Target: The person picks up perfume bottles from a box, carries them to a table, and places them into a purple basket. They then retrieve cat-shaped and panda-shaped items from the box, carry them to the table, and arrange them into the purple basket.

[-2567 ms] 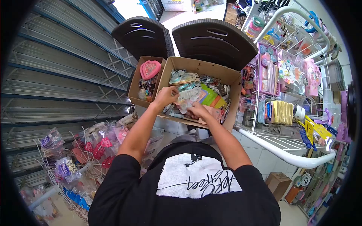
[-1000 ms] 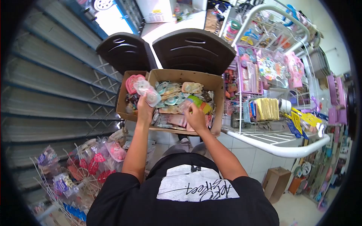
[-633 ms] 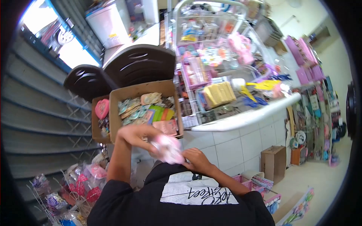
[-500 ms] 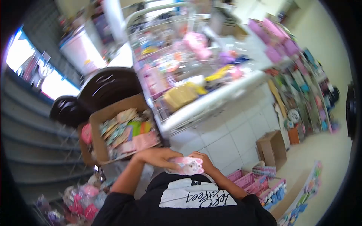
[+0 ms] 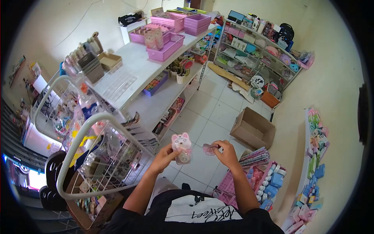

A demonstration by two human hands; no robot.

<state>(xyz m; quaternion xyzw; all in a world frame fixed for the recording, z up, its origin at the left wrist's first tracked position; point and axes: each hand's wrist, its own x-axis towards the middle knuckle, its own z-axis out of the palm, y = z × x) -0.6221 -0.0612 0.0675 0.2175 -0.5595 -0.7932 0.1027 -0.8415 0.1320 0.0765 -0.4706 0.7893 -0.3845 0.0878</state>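
My left hand (image 5: pixel 165 158) is closed on a pink animal-shaped pack (image 5: pixel 181 141) with ears, a white face and a clear lower part. Its face is turned up towards me. Level with it, my right hand (image 5: pixel 227 153) pinches a small clear-and-pink packet (image 5: pixel 209 149), seen nearly edge-on, whose contents I cannot make out. A gap separates the two items, and both are held in front of my body above the tiled floor.
To the left stands a wire cart (image 5: pixel 113 156) full of packaged goods, beside a white table (image 5: pixel 126 74) bearing purple baskets (image 5: pixel 165 47). A cardboard box (image 5: pixel 253 128) sits on the floor ahead. Pink baskets (image 5: pixel 226 184) are at my right, and stocked shelves (image 5: pixel 257 46) line the back.
My view has swung right, from the cart to the table and shelves. My hands, close together before, are now apart, with a separate small packet visible in the right one.
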